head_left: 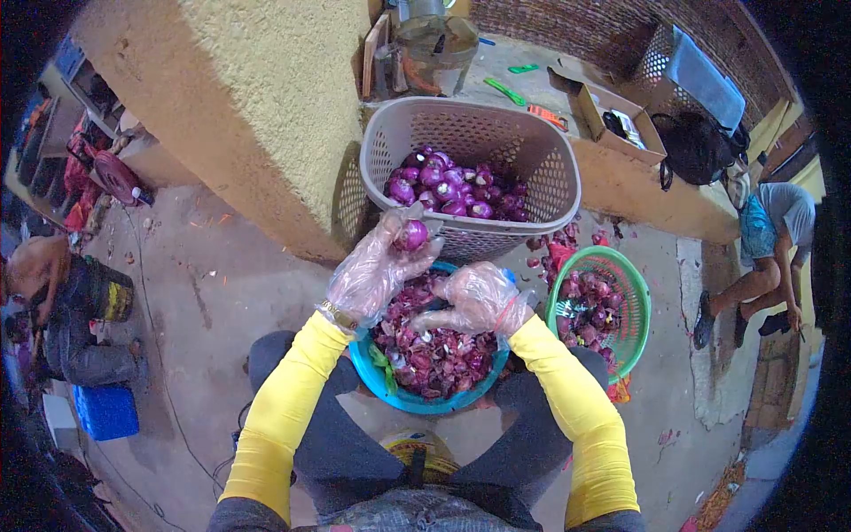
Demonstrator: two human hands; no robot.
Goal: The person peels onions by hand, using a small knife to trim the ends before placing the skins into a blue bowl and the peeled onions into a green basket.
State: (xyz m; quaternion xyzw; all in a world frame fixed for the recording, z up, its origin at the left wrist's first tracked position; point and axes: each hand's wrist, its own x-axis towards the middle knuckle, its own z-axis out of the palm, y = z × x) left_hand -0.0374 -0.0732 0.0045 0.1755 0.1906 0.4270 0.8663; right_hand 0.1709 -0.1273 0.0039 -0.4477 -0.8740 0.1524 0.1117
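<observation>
Our shirt lies nearest, our legs spread around a blue tub of peels, probably to keep it close. Our left hand curls around an onion before the basket; our right hand bends over the peels, its grip's contents unclear.

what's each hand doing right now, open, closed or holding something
Left hand: holding an onion.
Right hand: fingers partly curled over the blue basin; whether its grip holds anything cannot be told.
</observation>
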